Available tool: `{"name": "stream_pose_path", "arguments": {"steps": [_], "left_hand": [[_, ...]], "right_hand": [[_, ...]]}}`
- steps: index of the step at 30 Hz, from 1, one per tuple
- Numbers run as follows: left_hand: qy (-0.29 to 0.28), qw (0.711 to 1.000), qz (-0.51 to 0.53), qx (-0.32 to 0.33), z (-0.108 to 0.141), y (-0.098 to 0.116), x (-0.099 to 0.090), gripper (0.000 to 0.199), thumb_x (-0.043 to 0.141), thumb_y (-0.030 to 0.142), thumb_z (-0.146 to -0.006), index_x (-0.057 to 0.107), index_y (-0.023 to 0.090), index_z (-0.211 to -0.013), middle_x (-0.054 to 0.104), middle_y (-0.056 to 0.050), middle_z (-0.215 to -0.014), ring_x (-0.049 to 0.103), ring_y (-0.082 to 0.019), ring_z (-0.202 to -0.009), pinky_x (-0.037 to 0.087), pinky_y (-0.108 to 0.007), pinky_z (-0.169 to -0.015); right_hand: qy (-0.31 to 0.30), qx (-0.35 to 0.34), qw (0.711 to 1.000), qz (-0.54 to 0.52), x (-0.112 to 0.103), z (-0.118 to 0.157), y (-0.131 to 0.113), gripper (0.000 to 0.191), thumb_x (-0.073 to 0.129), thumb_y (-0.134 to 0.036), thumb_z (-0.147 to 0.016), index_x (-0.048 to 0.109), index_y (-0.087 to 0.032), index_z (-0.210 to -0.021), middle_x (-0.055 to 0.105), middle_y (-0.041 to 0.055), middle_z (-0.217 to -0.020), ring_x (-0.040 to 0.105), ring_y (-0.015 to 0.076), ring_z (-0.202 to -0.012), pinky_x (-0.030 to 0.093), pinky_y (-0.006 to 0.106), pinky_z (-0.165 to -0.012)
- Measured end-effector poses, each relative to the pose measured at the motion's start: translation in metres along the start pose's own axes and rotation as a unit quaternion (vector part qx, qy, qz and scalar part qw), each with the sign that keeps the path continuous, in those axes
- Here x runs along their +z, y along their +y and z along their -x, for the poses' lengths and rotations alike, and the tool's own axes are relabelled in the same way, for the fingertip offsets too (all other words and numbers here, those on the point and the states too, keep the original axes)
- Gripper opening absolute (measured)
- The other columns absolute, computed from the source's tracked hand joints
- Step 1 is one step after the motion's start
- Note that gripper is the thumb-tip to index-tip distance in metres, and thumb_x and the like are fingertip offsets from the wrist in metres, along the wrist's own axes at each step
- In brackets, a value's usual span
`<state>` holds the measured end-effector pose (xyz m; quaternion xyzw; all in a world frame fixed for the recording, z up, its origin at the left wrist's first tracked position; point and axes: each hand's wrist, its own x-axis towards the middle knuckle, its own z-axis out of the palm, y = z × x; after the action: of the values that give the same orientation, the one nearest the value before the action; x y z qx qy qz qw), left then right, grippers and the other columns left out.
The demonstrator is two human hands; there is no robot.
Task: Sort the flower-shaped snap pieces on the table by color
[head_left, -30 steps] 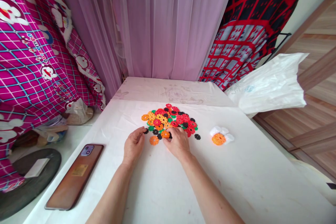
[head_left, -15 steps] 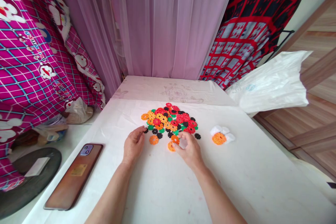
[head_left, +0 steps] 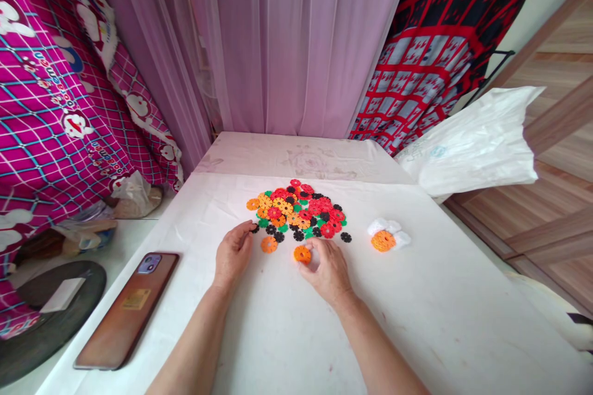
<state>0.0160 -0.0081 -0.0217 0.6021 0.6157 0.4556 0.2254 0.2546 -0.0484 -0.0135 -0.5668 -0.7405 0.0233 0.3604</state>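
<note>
A heap of flat, notched plastic discs in red, orange, yellow, green and black (head_left: 296, 211) lies mid-table. My left hand (head_left: 234, 254) rests at the heap's left edge, its fingertips by a black disc; whether it grips anything is hidden. Just right of it one orange disc (head_left: 269, 245) lies flat. My right hand (head_left: 328, 266) pinches an orange disc (head_left: 302, 254) between thumb and fingers, in front of the heap. A black disc (head_left: 346, 237) lies apart on the right.
On the white-covered table (head_left: 407, 321), a brown phone (head_left: 127, 311) lies at the left. Right of the heap sits an orange and white crocheted piece (head_left: 386, 237). A white plastic bag (head_left: 472, 142) stands at the right edge.
My right hand has brought its orange disc down and left onto the spot of the other orange disc, and they now overlap. My left hand has hardly moved.
</note>
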Motion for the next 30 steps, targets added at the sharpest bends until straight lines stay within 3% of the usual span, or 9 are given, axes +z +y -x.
{"name": "stream_pose_path", "arguments": {"steps": [18,21,25,30], "left_hand": [[-0.007,1.000,0.015,-0.010,0.000,-0.001,0.001,0.029,0.048,0.031,-0.085,0.070,0.024,-0.104,0.071,-0.005,-0.118,0.065,-0.021,-0.109,0.050,-0.041,-0.100],[-0.006,1.000,0.015,-0.011,0.000,0.001,0.001,0.029,0.049,0.031,-0.084,0.070,0.024,-0.103,0.071,-0.005,-0.118,0.065,-0.020,-0.109,0.050,-0.039,-0.100],[-0.003,1.000,0.011,-0.011,0.000,0.003,-0.001,0.029,0.049,0.030,-0.083,0.071,0.025,-0.103,0.071,-0.004,-0.117,0.065,-0.020,-0.110,0.049,-0.040,-0.101],[0.000,1.000,0.011,-0.008,0.000,0.000,0.000,0.028,0.051,0.029,-0.083,0.071,0.026,-0.101,0.071,-0.004,-0.118,0.064,-0.021,-0.111,0.048,-0.040,-0.102]], "right_hand": [[-0.007,0.002,1.000,-0.024,-0.002,-0.001,0.001,0.024,0.061,-0.027,-0.078,0.061,-0.021,-0.101,0.069,0.0060,-0.097,0.061,0.0222,-0.092,0.046,0.036,-0.085],[0.014,0.004,1.000,-0.028,-0.001,-0.014,0.008,0.015,0.055,-0.025,-0.085,0.066,-0.023,-0.094,0.070,0.0050,-0.095,0.061,0.0205,-0.091,0.047,0.034,-0.085],[0.006,-0.019,1.000,-0.014,0.006,-0.043,0.019,0.020,0.053,-0.022,-0.088,0.073,-0.025,-0.093,0.070,0.0036,-0.102,0.060,0.0196,-0.094,0.046,0.033,-0.087],[-0.012,0.057,0.996,0.074,0.016,-0.061,0.026,0.015,0.067,-0.031,-0.079,0.074,-0.024,-0.090,0.069,0.0053,-0.098,0.058,0.0221,-0.090,0.044,0.035,-0.083]]}}
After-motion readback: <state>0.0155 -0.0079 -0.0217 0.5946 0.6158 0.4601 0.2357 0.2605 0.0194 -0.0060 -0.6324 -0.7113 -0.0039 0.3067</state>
